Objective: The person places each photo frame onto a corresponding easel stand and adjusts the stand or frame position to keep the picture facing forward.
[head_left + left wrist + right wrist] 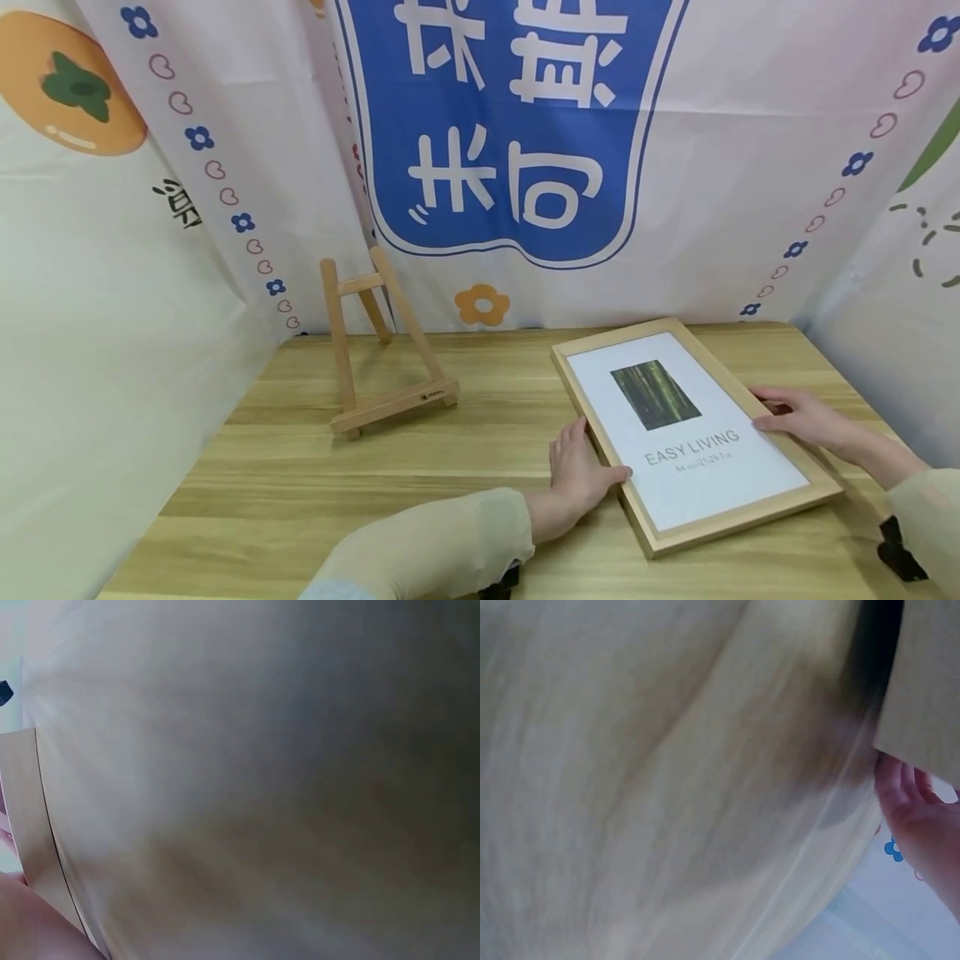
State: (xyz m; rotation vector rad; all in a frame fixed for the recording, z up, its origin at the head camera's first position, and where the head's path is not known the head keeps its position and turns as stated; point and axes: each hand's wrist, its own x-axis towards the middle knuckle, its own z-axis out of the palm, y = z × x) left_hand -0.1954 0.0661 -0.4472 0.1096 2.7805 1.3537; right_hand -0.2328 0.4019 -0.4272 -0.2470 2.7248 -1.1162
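Observation:
A light wooden picture frame (750, 511) lies face up at a slant on the right of the table, holding a white sheet with a dark forest picture and the words EASY LIVING. My left hand (577, 475) grips its left side, thumb over the front border. On the opposite side my right hand (813, 423) holds the edge, its thumb on the front and its other fingers partly hidden. The left wrist view catches only the frame's side (34, 810) and part of the hand. In the right wrist view, fingers (911, 784) reach behind the frame's edge (930, 682).
A small wooden tabletop easel (397, 404) stands at the back left of the wood-grain table (300, 500). Behind the table hangs a white printed cloth (712, 208) with a large blue sign. Similar cloth hangs on both sides.

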